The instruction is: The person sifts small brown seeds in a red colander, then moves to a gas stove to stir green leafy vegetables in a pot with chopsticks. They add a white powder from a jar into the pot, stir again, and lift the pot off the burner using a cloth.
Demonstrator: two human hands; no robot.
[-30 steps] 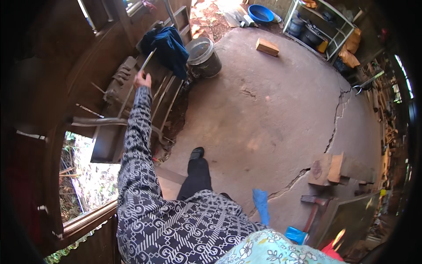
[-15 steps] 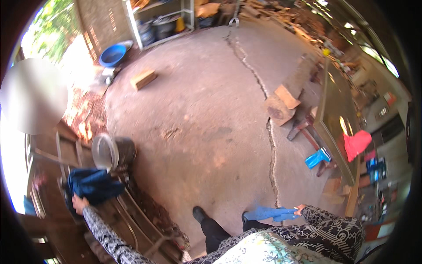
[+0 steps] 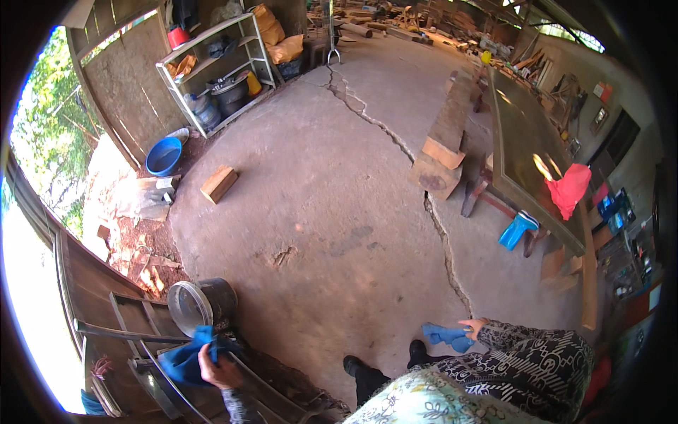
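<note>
My left hand (image 3: 217, 370) is at the lower left, gripping a dark blue cloth (image 3: 185, 358) that lies on a leaning metal frame (image 3: 141, 339). A metal bucket (image 3: 198, 305) lies tipped on its side just above that cloth. My right hand (image 3: 473, 327), in a patterned black-and-white sleeve, holds a lighter blue cloth (image 3: 445, 335) at my side, over the cracked concrete floor (image 3: 332, 205). My dark shoes (image 3: 385, 360) show between the two hands.
A wooden block (image 3: 218, 183) and a blue basin (image 3: 164, 155) lie at the left. A metal shelf rack (image 3: 219, 71) stands at the back. Stacked timber (image 3: 441, 148) and a long table (image 3: 526, 148) with a red cloth (image 3: 567, 189) are at the right.
The view has swung round from the left wall toward the open floor. My left hand stays on the dark blue cloth; my right hand with the light blue cloth has come into view.
</note>
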